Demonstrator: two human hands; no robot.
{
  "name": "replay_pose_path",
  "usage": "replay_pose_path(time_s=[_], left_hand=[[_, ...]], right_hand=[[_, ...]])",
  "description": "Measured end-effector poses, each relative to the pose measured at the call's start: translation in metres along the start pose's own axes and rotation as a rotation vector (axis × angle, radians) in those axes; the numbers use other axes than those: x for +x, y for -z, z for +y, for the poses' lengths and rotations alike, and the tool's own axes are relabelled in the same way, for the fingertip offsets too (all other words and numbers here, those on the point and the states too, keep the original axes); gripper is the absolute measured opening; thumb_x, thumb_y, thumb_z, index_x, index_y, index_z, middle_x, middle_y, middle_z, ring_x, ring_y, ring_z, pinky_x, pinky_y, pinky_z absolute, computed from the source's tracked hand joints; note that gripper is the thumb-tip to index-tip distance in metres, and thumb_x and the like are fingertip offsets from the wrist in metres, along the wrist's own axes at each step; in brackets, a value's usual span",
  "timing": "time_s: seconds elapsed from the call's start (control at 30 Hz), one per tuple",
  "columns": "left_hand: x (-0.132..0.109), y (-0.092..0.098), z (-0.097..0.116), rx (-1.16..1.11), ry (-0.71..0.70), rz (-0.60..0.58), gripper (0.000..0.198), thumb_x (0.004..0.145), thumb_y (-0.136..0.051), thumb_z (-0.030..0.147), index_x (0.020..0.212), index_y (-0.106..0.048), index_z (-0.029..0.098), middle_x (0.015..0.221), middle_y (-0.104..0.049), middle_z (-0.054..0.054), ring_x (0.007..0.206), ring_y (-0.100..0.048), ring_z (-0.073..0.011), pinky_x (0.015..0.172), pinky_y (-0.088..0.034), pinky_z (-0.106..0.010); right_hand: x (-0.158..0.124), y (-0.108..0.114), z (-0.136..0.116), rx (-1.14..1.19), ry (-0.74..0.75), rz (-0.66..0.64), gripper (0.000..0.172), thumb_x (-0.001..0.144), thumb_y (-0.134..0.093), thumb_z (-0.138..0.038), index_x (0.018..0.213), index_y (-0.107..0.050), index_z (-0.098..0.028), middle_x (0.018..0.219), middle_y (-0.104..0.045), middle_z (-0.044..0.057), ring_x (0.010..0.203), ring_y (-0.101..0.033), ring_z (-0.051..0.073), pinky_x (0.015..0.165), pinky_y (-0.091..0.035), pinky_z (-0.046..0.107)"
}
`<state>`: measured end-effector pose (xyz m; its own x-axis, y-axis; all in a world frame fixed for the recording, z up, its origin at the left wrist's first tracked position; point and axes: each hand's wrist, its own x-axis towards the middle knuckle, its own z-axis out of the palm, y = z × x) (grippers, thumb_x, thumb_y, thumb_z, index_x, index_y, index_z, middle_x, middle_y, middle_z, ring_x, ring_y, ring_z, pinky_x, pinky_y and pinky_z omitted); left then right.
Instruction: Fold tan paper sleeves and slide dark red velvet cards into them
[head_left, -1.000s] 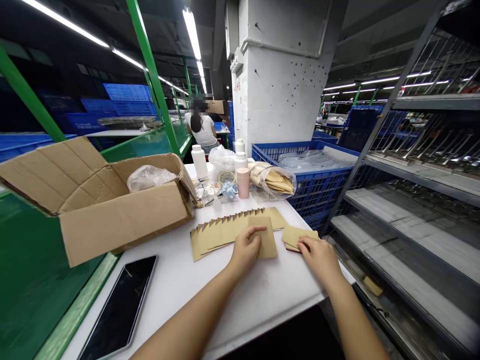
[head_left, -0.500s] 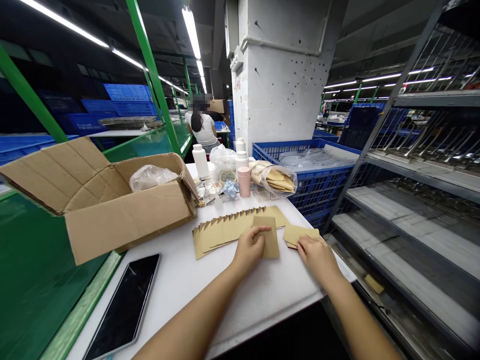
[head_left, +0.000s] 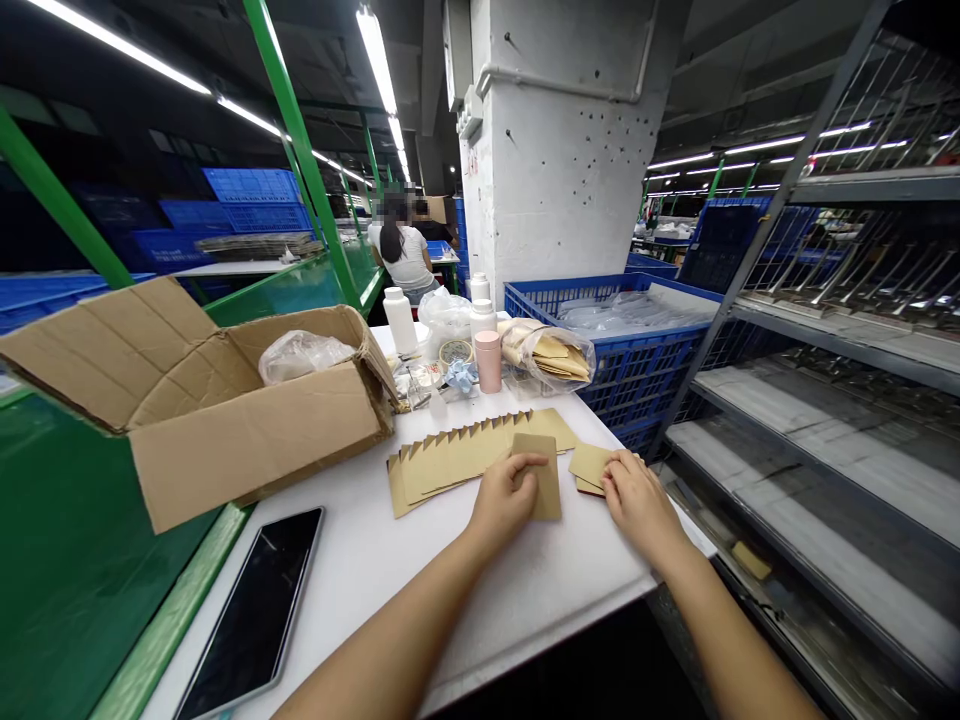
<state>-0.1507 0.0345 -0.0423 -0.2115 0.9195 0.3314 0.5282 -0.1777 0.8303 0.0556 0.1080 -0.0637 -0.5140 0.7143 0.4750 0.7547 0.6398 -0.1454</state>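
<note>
My left hand (head_left: 508, 497) is closed on a small kraft paper envelope (head_left: 546, 482), its index finger stretched across the front and its other fingers curled. To its right, my right hand (head_left: 634, 492) pinches the right end of a small stack of kraft paper envelopes (head_left: 589, 463) near the table's right edge; its fingertips hide that end. Beyond my left hand, a fanned row of kraft envelopes (head_left: 450, 458) overlaps across the white table (head_left: 360, 600), their notched ends along the far side.
An open cardboard box (head_left: 262, 435) stands at left, a phone (head_left: 251, 610) nearer. White bottles (head_left: 400, 320), a pink bottle (head_left: 488, 362) and a bag of envelopes (head_left: 551, 355) line the back. A blue crate (head_left: 622, 385) and metal rack (head_left: 825, 420) flank the right; a person (head_left: 405, 255) sits ahead.
My right hand has shifted slightly right along the small stack, uncovering less of its right end, with fingers more bunched. My left hand keeps its envelope almost in place.
</note>
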Motion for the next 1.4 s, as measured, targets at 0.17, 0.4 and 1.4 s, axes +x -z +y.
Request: replay_pose_path(time_s=[0.17,0.4,1.4], left_hand=[[0.000,-0.001,0.000,-0.004,0.000,-0.009,0.031,0.079,-0.044,0.012,0.096,-0.068,0.020,0.099,-0.063,-0.005,0.093,-0.059,-0.0213,0.080,-0.048,-0.032],[0.000,-0.002,-0.001,-0.016,-0.007,-0.017,0.032,0.079,-0.043,0.011,0.097,-0.067,0.021,0.101,-0.063,-0.005,0.095,-0.058,-0.0209,0.084,-0.047,-0.032],[0.005,0.009,0.004,-0.092,0.147,0.243,0.017,0.081,-0.052,0.028,0.076,-0.065,0.017,0.073,-0.066,-0.001,0.072,-0.060,-0.0183,0.066,-0.045,-0.027]], right_hand=[[-0.003,0.001,0.001,-0.005,0.051,-0.043,0.012,0.085,-0.045,-0.020,0.079,-0.055,-0.019,0.084,-0.059,0.005,0.087,-0.053,0.022,0.079,-0.038,0.033],[0.001,0.003,-0.008,-0.121,0.068,-0.044,0.015,0.086,-0.042,-0.016,0.082,-0.056,-0.017,0.087,-0.060,0.008,0.087,-0.052,0.023,0.078,-0.037,0.034],[0.002,0.019,-0.044,0.571,-0.362,0.590,0.009,0.084,-0.043,-0.021,0.077,-0.048,-0.020,0.083,-0.053,0.006,0.077,-0.051,0.018,0.067,-0.043,0.031]])
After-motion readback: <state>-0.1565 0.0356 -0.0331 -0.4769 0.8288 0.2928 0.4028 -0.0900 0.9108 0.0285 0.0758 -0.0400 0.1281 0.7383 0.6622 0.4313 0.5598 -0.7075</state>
